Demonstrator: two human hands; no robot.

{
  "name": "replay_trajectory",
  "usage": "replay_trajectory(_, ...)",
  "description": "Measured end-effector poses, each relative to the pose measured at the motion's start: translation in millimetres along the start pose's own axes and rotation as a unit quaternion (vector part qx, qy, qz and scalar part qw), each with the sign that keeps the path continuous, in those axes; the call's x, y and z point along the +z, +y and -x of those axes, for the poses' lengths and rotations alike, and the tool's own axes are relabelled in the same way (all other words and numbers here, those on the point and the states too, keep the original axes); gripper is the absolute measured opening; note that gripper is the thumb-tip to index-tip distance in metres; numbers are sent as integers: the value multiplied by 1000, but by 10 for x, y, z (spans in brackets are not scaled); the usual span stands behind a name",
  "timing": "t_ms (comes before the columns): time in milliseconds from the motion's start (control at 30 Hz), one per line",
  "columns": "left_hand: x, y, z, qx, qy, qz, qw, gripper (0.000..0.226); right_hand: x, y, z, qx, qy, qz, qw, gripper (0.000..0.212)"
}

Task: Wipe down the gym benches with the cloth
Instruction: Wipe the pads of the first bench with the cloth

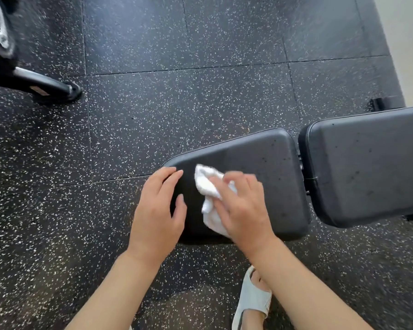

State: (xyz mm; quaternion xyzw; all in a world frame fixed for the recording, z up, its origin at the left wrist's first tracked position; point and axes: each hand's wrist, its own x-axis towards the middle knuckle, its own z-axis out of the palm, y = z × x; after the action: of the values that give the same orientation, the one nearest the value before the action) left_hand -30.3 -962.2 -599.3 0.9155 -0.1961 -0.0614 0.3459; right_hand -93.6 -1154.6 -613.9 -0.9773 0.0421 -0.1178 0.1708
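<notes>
Well, barely started imo: my right hand [242, 206] grips the bunched white cloth [209, 186] on the seat pad [260, 158], left hand [156, 210] w/ relaxed fingers resting at its narrow end, and the back pad [367, 163] looks untouched.
</notes>
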Motion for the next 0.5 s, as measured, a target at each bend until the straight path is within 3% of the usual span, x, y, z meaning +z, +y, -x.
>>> replay_trajectory(167,254,16,-26,12,24,-43,999,44,178,289,-875,123,60,49,989,42)
replay_trajectory(267,336,-29,2,19,45,-63,997,48,247,7,-854,79,36,28,996,37)
replay_trajectory(400,360,-56,9,26,51,-77,995,49,130,-74,-389,-13,-1,-10,1000,47)
replay_trajectory(500,361,-49,11,30,51,-90,994,50,-23,299,-386,15,25,11,1000,51)
